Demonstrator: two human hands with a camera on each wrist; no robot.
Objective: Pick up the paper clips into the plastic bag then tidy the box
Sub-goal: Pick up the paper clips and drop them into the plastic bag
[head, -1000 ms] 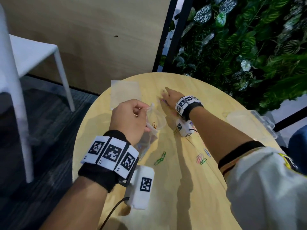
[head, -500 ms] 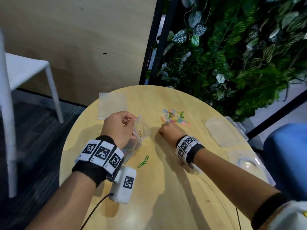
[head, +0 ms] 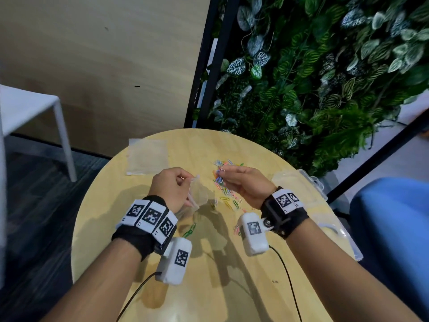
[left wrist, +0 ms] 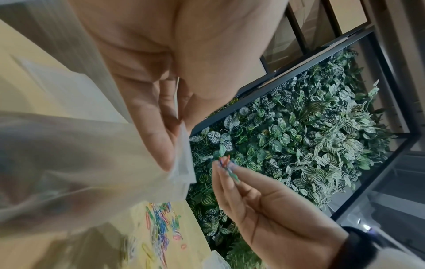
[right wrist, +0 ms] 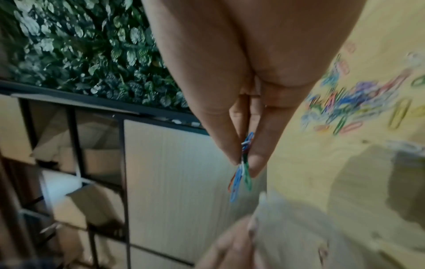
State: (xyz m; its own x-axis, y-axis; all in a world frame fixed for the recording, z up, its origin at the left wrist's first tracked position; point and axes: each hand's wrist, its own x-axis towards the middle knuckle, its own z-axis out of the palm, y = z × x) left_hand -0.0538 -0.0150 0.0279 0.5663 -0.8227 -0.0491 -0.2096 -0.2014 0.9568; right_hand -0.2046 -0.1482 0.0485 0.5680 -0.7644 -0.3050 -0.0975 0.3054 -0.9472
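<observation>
— Where are the paper clips (head: 224, 184) found?

— Most are scattered in a coloured heap on the round wooden table (head: 209, 287), beyond both hands. A small bunch of clips (right wrist: 241, 174) is pinched between the thumb and fingertips of the right hand (head: 246, 184), raised above the heap.

— And the plastic bag (head: 197, 194)?

— It is held up by the left hand (head: 171, 187), its rim gripped between curled fingers and thumb, just beside the pinched bunch.

— What else is seen?

— 1 clear plastic box (head: 299, 184) is placed at the table's right edge, 1 flat empty bag (head: 148, 156) at the far left, and green linked clips (head: 190, 230) near the left wrist.
</observation>
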